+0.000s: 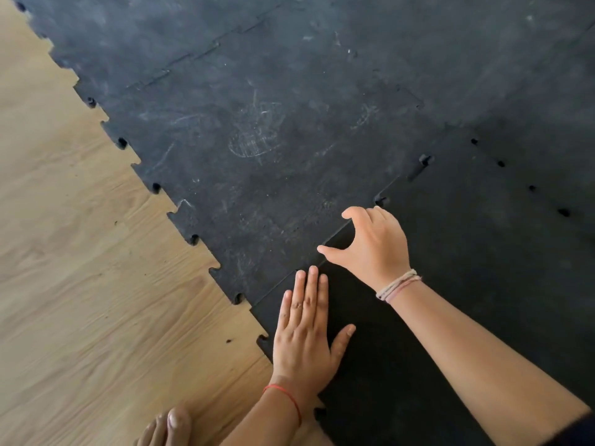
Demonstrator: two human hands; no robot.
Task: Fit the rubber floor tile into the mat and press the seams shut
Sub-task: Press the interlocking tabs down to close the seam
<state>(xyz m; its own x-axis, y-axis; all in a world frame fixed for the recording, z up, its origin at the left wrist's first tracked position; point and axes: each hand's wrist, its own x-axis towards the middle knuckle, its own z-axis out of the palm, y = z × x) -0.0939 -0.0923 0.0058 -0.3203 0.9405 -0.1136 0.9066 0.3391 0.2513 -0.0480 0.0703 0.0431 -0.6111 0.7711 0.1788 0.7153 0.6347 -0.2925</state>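
A dark, clean rubber floor tile (pixel 450 284) lies at the lower right, its toothed edge meeting the scuffed grey-black mat (pixel 257 140) along a diagonal seam (pixel 396 181). My left hand (pixel 306 329) lies flat, palm down, on the tile's near corner, its fingertips at the seam. My right hand (pixel 373 246) hovers arched over the seam further along, thumb and fingers spread, fingertips touching the edge. Near the seam's far end some tabs stand slightly raised with small gaps showing.
Light wooden floor (pixel 80 252) fills the left side beside the mat's jagged puzzle edge (pixel 154 188). A bare foot (pixel 167 426) rests on the wood at the bottom. More joined mat tiles stretch to the top and right.
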